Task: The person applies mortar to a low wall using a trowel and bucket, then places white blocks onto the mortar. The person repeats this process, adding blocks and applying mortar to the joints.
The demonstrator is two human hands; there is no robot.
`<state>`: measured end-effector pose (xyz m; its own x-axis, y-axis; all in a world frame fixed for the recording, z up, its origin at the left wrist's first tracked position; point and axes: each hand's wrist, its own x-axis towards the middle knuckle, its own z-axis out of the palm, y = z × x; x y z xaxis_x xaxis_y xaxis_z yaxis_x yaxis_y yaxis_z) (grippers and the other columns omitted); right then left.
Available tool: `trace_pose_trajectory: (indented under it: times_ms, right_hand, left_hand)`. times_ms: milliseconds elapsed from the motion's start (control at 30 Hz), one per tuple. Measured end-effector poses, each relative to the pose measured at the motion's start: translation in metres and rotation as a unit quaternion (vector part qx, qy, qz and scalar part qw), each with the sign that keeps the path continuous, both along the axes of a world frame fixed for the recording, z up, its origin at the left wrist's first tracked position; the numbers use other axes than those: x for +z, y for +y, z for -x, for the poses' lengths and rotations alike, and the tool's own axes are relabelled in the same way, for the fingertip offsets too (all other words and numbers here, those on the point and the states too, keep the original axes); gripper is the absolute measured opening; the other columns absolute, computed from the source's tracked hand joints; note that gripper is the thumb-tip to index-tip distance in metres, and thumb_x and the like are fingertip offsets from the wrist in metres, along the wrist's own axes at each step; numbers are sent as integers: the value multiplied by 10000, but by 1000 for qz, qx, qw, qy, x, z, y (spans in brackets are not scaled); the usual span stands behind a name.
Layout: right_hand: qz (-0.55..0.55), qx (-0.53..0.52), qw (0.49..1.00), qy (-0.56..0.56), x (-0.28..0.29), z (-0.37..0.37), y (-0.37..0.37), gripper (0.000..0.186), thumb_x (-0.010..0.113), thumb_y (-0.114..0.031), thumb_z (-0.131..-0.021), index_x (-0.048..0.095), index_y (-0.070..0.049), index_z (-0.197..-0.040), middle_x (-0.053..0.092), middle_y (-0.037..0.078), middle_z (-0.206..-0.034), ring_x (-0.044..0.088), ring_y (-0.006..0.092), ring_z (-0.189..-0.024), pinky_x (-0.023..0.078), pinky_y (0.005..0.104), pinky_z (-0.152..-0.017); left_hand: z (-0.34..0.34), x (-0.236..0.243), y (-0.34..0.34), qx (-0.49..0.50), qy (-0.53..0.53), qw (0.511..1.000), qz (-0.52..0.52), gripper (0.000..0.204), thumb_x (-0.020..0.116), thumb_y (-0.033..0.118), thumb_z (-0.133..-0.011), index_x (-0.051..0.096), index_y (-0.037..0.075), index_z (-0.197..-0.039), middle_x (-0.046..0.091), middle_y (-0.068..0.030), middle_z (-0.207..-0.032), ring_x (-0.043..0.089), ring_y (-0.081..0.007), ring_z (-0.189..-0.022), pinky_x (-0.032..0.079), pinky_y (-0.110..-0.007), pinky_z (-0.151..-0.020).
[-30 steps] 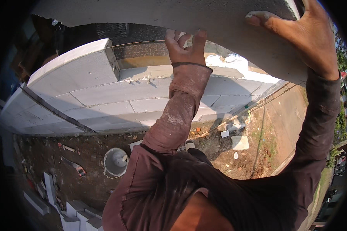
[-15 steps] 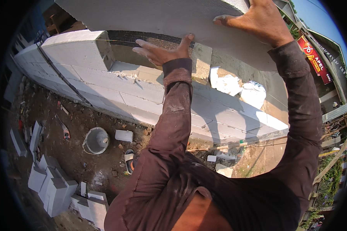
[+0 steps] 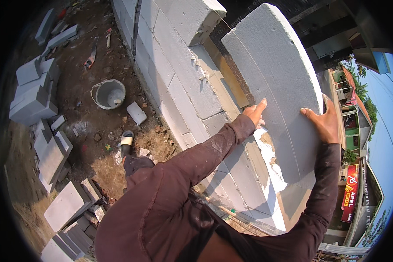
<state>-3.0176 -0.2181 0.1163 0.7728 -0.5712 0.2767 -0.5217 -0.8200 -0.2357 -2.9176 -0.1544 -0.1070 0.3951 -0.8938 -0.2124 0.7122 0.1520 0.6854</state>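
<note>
A large white lightweight concrete block (image 3: 273, 74) is held tilted over the partly built block wall (image 3: 179, 87). My left hand (image 3: 255, 113) is closed on its lower edge, thumb against the near face and other fingers partly hidden beneath. On the block's upper edge, my right hand (image 3: 325, 122) is clamped with the thumb on the near face; its other fingers are behind the block. A thin string (image 3: 270, 89) runs across the block's face from the wall's end block (image 3: 201, 26). Below the block, a grey mortar strip (image 3: 218, 87) lies along the wall top.
On the dirt ground at left stand a bucket (image 3: 109, 94), a loose block piece (image 3: 136, 113) and a handsaw (image 3: 91, 56). Stacked blocks (image 3: 32, 94) fill the far left. My sandalled foot (image 3: 126, 140) is beside the wall. A red banner (image 3: 350, 192) hangs at right.
The view has turned, so the wall now slants down to the right. The block sits lower in the picture and more of its face shows. Both hands are on it.
</note>
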Motion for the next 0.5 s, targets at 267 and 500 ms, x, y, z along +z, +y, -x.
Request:
trace_pose_trajectory:
  times_ms: [267, 500]
  right_hand:
    - [-9, -54, 994, 90, -45, -37, -3, 747, 785, -349, -590, 493, 81, -1125, 576, 210, -978, 630, 267, -771, 516, 334, -707]
    - [14, -47, 988, 143, -63, -68, 14, 798, 771, -424, -602, 473, 62, -1160, 538, 215, -1060, 584, 308, -940, 471, 370, -818]
  left_hand:
    - [-27, -29, 27, -53, -357, 909, -207, 795, 622, 611, -698, 502, -119, -989, 609, -170, -751, 619, -187, -715, 494, -295, -659]
    - [-60, -49, 39, -83, -390, 883, -248, 798, 610, 636, -692, 524, -109, -963, 613, -161, -736, 615, -200, -609, 507, -311, -629]
